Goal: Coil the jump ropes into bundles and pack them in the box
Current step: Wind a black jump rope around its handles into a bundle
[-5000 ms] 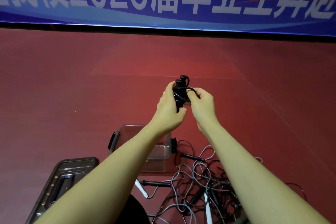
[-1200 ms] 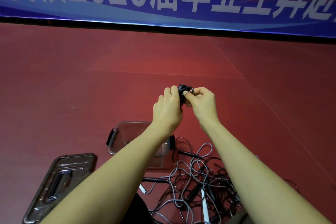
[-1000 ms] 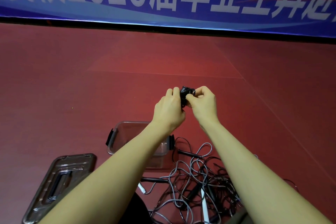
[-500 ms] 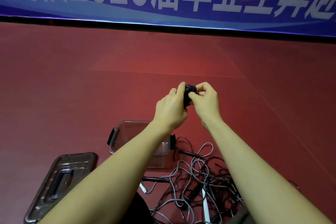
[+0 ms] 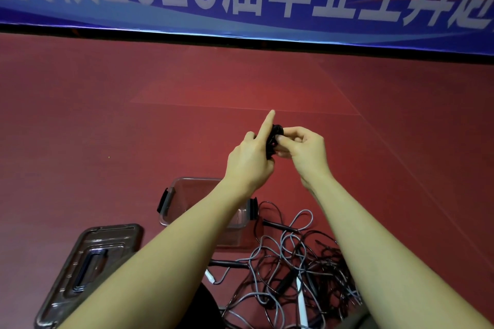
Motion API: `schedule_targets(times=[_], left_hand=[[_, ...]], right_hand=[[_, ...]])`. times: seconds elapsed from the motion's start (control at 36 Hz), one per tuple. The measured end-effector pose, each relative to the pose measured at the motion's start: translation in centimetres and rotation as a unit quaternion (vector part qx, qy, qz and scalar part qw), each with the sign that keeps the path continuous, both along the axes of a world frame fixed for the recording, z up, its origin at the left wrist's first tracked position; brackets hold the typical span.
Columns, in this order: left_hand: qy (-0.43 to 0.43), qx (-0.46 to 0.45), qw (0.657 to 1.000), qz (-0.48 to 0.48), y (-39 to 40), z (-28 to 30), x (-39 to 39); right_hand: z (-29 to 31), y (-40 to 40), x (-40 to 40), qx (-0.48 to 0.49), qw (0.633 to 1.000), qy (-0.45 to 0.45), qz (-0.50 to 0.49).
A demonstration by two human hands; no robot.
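Risks first, biggest down. Could tip or scatter the whole loose rope pile (image 5: 291, 264) at lower centre right of the frame, if a forearm drops carelessly on the way down to the box; looks tangled, grey and black cords crossing with white and black handles among them, so likely to drag as one mass when any single strand gets pulled. Could miss the clear box (image 5: 205, 211), sitting just below centre and partly hidden behind the left forearm, if released from this height; seems better lowered than dropped. Could spring open in the hand: the black rope bundle (image 5: 274, 139), held up in mid-frame above the red floor (image 5: 107, 115), probably depends on a last tuck of its end, and any slackening would let the coils unwind.

Pose next. Both forearms raised from the lower corners, meeting at centre. Left hand (image 5: 251, 157) wrapped around the bundle from the left, index finger sticking straight up and away, remaining fingers curled against the coil. Right hand (image 5: 304, 147) curled on the right side, thumb and fingertips pinching the bundle's upper part. Cannot tell whether the end is already tucked. Dark box lid (image 5: 88, 270) lying flat at lower left, apart from the box.
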State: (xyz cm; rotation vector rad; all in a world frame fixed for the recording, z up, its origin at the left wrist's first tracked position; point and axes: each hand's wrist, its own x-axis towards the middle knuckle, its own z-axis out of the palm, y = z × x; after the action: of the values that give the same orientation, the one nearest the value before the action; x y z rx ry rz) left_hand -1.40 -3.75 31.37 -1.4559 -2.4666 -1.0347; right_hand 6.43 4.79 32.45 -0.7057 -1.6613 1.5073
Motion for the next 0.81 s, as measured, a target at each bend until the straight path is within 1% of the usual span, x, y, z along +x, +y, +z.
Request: schedule_targets(times=[0.22,0.36,0.53,0.67,0.81], left_hand=[[0.036,-0.024,0.999,0.012,-0.2,0.2,0.5],[0.072,-0.038,0.997,0.012,-0.2,0.1,0.8],[0.047,-0.029,0.998,0.019,0.1,-0.1,0.9],[0.016,-0.020,1.000,0.014,0.3,-0.2,0.6],[0.004,0.010,1.000,-0.002,0.3,-0.4,0.5]], right_hand=[[0.5,0.0,-0.3,-0.004,0.999,-0.033,-0.036],[0.4,0.2,-0.4,-0.035,0.998,-0.031,-0.048],[0.3,0.3,-0.2,-0.037,0.999,-0.001,-0.017],[-0.1,0.7,0.0,0.000,1.000,-0.010,0.002],[-0.5,1.1,0.4,0.007,1.000,0.019,0.023]])
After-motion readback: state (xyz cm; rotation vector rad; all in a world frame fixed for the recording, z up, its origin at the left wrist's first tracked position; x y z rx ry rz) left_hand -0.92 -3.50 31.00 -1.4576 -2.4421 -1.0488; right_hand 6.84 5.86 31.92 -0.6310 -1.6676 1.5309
